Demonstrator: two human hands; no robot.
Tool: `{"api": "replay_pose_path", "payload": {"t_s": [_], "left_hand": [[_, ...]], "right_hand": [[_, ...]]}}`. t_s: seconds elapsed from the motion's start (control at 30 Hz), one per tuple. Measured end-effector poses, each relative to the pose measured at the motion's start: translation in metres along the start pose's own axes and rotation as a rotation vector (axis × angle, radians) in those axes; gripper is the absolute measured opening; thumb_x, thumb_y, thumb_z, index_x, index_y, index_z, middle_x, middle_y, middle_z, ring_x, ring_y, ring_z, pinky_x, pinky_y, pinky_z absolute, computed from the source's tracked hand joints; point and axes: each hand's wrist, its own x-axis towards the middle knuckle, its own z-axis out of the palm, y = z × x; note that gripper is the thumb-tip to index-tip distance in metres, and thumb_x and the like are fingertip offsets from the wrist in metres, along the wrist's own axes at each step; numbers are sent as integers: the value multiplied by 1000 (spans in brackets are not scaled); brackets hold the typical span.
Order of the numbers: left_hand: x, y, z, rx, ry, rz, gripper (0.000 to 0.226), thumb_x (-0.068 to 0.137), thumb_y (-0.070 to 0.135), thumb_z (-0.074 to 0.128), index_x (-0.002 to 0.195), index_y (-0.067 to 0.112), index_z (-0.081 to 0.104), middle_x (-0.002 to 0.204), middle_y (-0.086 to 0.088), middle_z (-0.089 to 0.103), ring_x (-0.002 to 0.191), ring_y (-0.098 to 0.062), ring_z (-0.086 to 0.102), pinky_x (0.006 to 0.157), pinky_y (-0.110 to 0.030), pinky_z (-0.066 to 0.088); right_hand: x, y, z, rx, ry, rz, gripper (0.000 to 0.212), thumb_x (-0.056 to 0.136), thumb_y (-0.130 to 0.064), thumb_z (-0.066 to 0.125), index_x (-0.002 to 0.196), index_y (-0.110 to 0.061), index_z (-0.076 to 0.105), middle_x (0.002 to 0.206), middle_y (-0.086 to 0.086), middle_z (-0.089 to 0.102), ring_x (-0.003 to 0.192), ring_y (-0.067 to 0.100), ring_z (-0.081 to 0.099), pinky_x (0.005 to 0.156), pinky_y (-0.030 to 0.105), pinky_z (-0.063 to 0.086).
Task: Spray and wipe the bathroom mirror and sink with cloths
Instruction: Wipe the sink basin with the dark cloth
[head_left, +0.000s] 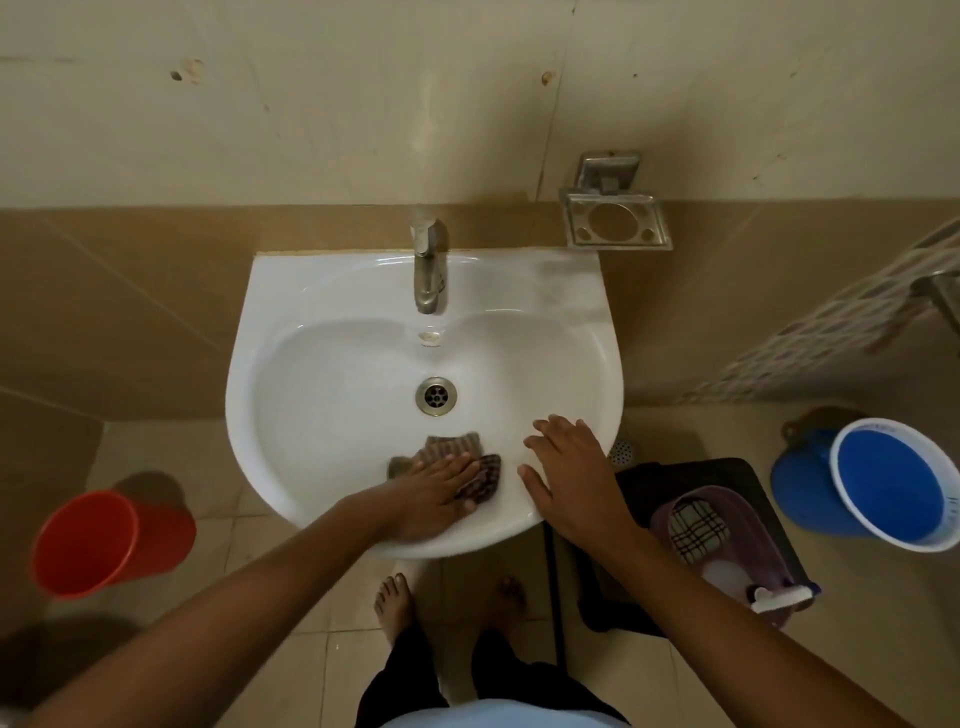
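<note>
Currently: bare feet (392, 603) on the tiled floor below the sink (322, 395). Left hand (436, 486) lies flat, fingers straight, pressing a checked brown cloth (470, 457) onto the near inner wall of the basin, just short of the front rim. Right hand (569, 475) is spread open, palm down on the near-right rim, holding nothing, just beside the cloth without touching it. Drain (436, 396) sits mid-basin, beyond both hands; tap (429, 270) at the back edge. Right of the sink: purple basket (727, 551) on a dark stool, holding a second checked cloth (693, 530) and a spray bottle (774, 597). Red bucket (98, 543) left, blue bucket (878, 483) far right. Metal soap holder (615, 221) on the wall, back right.
</note>
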Motion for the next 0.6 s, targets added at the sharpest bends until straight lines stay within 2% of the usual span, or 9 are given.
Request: {"api": "replay_pose_path", "payload": {"t_s": [0.1, 0.2, 0.27, 0.33, 0.47, 0.6], "left_hand": [[-29, -50, -10, 201, -63, -100, 66, 103, 56, 17, 158, 26, -4, 166, -1, -8, 153, -19, -8, 123, -43, -6], [-49, -100, -24, 436, 3, -278, 71, 99, 58, 11, 159, 21, 2, 167, -5, 0, 154, -23, 0, 123, -50, 1], [-52, -118, -32, 527, 28, -380, 71, 102, 53, 13, 158, 13, -1, 167, -8, -5, 154, -23, -3, 123, -48, -1], [-44, -124, -37, 520, 64, -425, 70, 103, 52, 13, 158, 11, -3, 167, -8, -10, 154, -23, -7, 123, -46, -5], [-15, -116, -37, 406, 151, -415, 69, 104, 51, 16, 158, 14, -4, 166, -9, -12, 153, -25, -10, 122, -50, -7], [-10, -74, -7, 306, 68, -203, 68, 104, 50, 18, 158, 17, -6, 166, -11, -13, 153, -30, -11, 119, -56, -8]], "right_hand": [[-1, -17, 9, -9, -37, 20, 46, 94, -45, 39, 111, -14, 70, 122, 5, 67, 122, 25, 57, 114, 52, 34], [-1, -25, 13, 9, -17, 62, 48, 95, -47, 37, 107, -15, 71, 114, 2, 69, 112, 21, 61, 110, 46, 37], [-2, -24, 15, -3, 27, 64, 46, 95, -46, 39, 103, -14, 71, 108, 2, 71, 105, 22, 64, 105, 41, 39], [-2, -25, 17, -3, 83, 61, 41, 94, -42, 43, 100, -12, 72, 104, 3, 71, 100, 22, 65, 101, 38, 37], [-3, -27, 20, 13, 147, 62, 38, 92, -37, 48, 101, -9, 72, 109, 8, 70, 103, 24, 64, 99, 36, 37], [-4, -26, 20, 26, 140, 62, 40, 93, -39, 47, 105, -9, 71, 116, 9, 69, 108, 25, 63, 100, 37, 39]]}}
